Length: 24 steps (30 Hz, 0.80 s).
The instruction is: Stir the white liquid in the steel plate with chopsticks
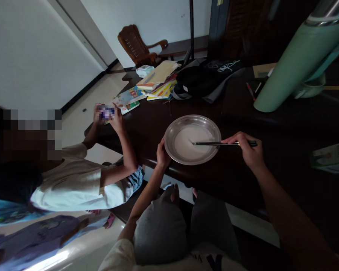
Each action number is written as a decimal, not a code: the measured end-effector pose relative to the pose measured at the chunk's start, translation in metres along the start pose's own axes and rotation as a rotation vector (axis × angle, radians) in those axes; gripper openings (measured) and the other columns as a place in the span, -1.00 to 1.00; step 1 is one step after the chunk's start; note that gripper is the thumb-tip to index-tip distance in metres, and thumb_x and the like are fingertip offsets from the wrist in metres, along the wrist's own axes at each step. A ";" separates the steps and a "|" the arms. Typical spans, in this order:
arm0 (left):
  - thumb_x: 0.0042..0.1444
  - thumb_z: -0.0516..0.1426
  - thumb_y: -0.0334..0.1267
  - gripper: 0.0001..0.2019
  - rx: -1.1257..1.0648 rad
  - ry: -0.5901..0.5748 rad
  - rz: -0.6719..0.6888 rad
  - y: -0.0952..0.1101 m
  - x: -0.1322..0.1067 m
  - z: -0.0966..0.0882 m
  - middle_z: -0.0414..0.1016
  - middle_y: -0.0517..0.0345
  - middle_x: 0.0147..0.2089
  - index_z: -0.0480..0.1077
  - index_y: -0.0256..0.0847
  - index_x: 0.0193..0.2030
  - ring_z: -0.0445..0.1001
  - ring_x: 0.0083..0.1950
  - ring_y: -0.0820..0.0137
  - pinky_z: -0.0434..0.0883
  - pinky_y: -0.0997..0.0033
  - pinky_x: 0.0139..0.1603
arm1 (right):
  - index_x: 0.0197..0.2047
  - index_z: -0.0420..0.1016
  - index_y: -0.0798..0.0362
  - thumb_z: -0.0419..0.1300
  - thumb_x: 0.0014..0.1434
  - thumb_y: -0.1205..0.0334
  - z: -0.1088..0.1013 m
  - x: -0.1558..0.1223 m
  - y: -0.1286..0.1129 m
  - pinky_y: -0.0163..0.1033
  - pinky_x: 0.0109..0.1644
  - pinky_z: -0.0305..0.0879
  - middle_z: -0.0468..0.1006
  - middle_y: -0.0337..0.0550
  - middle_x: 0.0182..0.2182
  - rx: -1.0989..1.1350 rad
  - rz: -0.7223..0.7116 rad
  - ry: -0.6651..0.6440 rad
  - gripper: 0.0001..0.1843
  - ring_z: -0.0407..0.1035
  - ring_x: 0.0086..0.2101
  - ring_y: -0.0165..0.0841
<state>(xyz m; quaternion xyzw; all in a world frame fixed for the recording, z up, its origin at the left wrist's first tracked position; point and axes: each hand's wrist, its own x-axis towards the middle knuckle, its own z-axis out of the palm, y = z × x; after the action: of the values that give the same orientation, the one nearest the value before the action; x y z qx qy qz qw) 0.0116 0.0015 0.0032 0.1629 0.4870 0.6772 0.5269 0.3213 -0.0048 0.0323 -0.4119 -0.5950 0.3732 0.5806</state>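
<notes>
A round metal bowl point(171, 150) stands on the dark table in front of me, holding a pale, milky liquid point(186, 139). My left hand point(163, 155) grips the bowl's left rim, its thumb along the edge and the other fingers partly hidden beneath. From the right, my right hand point(250, 150) holds a pair of dark chopsticks point(211, 143) almost level across the bowl. Their tips dip into the liquid near its middle.
A tall green thermos point(293, 64) rises at the right, above a green-white carton point(332, 158). Books point(158, 81) and a black bag point(199, 79) lie at the table's far side. On my left sits a person point(81, 177) holding a blurred device point(106, 112).
</notes>
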 end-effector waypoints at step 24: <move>0.24 0.27 -0.17 -0.83 0.007 0.003 0.006 -0.001 0.000 -0.001 0.77 0.11 -0.21 0.70 -0.14 -0.19 0.73 0.09 0.09 0.59 0.20 0.21 | -0.46 0.64 -0.14 0.20 0.48 -0.40 0.005 -0.002 0.000 0.08 0.01 0.63 0.81 -0.14 -0.37 0.005 0.021 0.051 -0.35 0.72 -0.27 -0.12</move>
<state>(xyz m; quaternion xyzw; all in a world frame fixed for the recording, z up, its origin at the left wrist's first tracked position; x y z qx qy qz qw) 0.0113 0.0009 0.0020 0.1653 0.4894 0.6775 0.5236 0.3163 -0.0068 0.0311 -0.4260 -0.5745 0.3702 0.5928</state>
